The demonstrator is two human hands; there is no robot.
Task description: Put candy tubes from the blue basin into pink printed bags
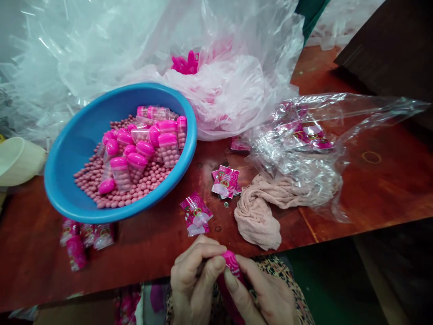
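In front of my lap, at the table's near edge, both hands pinch one pink printed sleeve. My left hand grips its left side between thumb and fingertips. From the right, the thumb and fingers of my right hand close on it. Whether anything is inside is hidden by my fingers. Just beyond lie a flat printed sleeve and a small stack of sleeves. To the left, a blue basin holds pink candy balls and several clear, pink-capped containers.
Several wrapped containers lie below the basin. A crumpled beige cloth and a clear bag of sleeves are at right. Large plastic bags fill the back. A white scoop is far left, a dark box back right.
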